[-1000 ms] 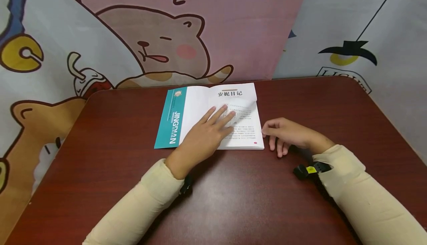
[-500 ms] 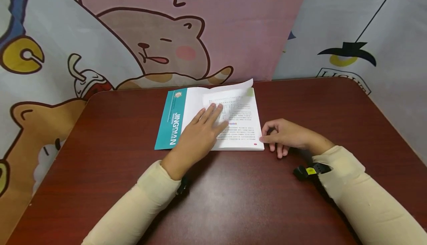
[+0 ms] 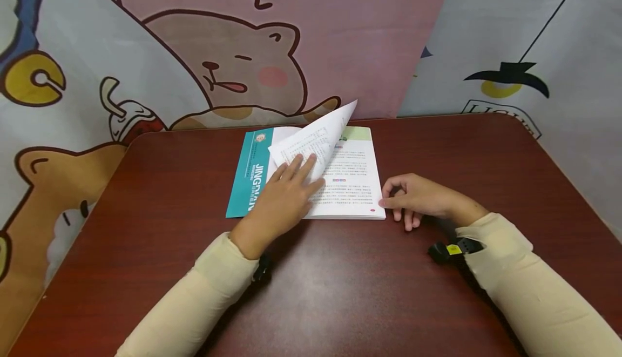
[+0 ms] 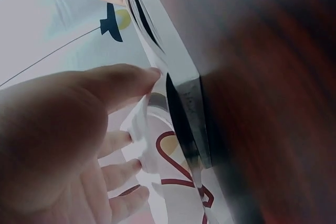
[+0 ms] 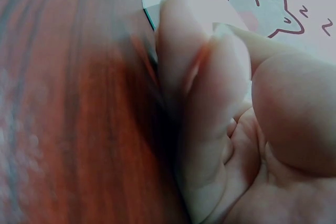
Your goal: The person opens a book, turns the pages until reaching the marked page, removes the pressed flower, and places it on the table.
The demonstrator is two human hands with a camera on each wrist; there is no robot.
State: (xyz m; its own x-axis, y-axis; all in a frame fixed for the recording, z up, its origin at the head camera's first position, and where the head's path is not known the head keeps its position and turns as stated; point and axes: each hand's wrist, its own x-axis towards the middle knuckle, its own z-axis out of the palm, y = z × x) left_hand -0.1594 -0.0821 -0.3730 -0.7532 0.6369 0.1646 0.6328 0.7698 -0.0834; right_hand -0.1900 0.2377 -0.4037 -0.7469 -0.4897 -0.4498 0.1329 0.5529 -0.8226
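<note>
A paperback book [image 3: 352, 184] with printed pages lies spread on the table, its teal cover flap [image 3: 245, 179] out at the left. Over its left half my left hand [image 3: 279, 200] lies with fingers extended against a lifted, curling page [image 3: 311, 138]. In the left wrist view, the thumb [image 4: 126, 82] reaches the book's near edge and the other fingertips touch the page. My right hand [image 3: 418, 197] is at the book's lower right corner, thumb and curled index finger pinching the edge of the pages. The right wrist view shows its fingers [image 5: 210, 87] bent close beside the book.
The dark red-brown wooden table [image 3: 350, 281] extends around the book. Behind it hangs a cartoon-printed cloth [image 3: 369, 44], close to the table's far edge. A black wrist camera [image 3: 442, 250] sits under the right sleeve.
My left hand has slid left and swept the page up and over from the right, uncovering a new printed page with a green header. My right thumb has come onto the book's corner.
</note>
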